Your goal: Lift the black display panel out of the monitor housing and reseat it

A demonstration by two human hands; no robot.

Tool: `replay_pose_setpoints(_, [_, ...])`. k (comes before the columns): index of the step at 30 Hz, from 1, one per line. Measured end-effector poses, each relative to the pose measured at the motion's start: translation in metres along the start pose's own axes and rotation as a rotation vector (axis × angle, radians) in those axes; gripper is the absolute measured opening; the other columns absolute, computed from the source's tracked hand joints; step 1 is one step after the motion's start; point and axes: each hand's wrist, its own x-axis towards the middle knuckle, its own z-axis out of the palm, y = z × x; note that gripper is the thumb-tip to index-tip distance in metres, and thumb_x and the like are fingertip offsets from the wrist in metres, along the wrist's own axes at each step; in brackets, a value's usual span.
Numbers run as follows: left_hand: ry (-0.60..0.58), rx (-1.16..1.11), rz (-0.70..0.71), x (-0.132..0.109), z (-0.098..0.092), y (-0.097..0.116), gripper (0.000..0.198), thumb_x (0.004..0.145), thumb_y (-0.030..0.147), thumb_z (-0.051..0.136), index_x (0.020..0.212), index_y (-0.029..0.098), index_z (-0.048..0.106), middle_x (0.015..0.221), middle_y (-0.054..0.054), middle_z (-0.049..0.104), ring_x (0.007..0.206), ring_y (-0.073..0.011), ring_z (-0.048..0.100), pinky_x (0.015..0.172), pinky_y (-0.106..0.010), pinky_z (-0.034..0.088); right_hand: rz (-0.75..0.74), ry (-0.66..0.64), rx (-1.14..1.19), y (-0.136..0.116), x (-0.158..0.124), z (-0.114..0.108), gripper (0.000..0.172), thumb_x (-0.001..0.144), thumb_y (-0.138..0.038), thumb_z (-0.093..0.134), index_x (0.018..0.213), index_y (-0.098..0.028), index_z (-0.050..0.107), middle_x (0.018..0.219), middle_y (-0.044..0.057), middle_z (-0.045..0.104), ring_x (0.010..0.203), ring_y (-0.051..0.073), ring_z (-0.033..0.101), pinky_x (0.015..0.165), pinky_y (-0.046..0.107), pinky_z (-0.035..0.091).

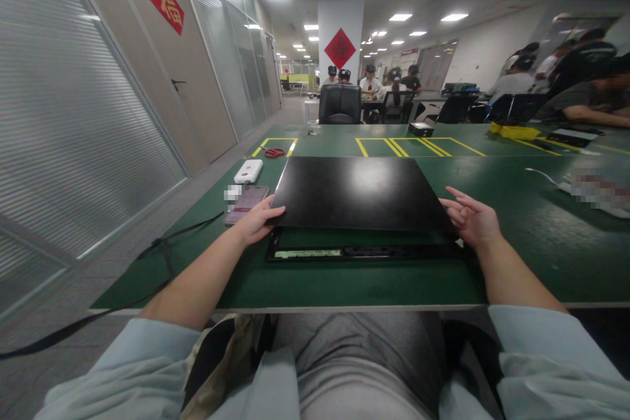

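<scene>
A flat black screen panel is held just above the table, tilted slightly, between my two hands. My left hand grips its near left corner, thumb on top and the other fingers underneath. At the right edge, my right hand pinches the panel with curled fingers while its index finger points outward. Below lies a thin black frame, with a green circuit strip along its near side. The panel hides most of that frame.
On the green table, a phone, a white power bank and red scissors lie to the left. A black strap hangs over the left edge. Farther back are a small black box and a yellow tray.
</scene>
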Motion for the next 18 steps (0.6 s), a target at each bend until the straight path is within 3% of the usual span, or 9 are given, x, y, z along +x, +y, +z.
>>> replay_pose_setpoints(2, [-0.003,0.002,0.007,0.0,0.0,0.0,0.055,0.066,0.006,0.087,0.117,0.019,0.074,0.109,-0.007,0.083,0.098,-0.0242,0.08,0.09,-0.032,0.063,-0.014,0.042,-0.052,0.003,0.0,0.002,0.042,0.066,-0.023,0.07,0.109,-0.024,0.066,0.081,0.008,0.081,0.034,0.007,0.028,0.031,0.022,0.021])
replay_pose_setpoints(5, [0.006,0.009,0.008,0.001,-0.001,0.0,0.065,0.064,0.005,0.088,0.126,0.021,0.072,0.11,-0.007,0.083,0.1,-0.0253,0.08,0.087,-0.031,0.063,-0.049,0.115,-0.156,0.008,0.0,0.005,0.045,0.064,-0.026,0.072,0.109,-0.022,0.067,0.071,0.008,0.078,0.033,0.006,0.026,0.033,0.023,0.016])
replay_pose_setpoints(12, [0.011,0.026,-0.025,0.006,-0.006,-0.003,0.052,0.061,0.003,0.088,0.11,0.014,0.075,0.103,-0.01,0.084,0.09,-0.0247,0.081,0.079,-0.03,0.063,-0.053,0.167,-0.223,0.013,0.0,0.009,0.042,0.065,-0.028,0.073,0.106,-0.019,0.069,0.066,0.008,0.076,0.033,0.005,0.027,0.033,0.021,0.017])
replay_pose_setpoints(18, [0.016,0.049,-0.039,0.003,-0.002,-0.001,0.055,0.057,0.003,0.092,0.108,0.014,0.073,0.102,-0.009,0.084,0.087,-0.0242,0.081,0.075,-0.029,0.062,-0.029,0.16,-0.267,0.014,-0.001,0.011,0.033,0.07,-0.027,0.075,0.102,-0.019,0.069,0.068,0.009,0.077,0.033,0.006,0.03,0.032,0.021,0.024])
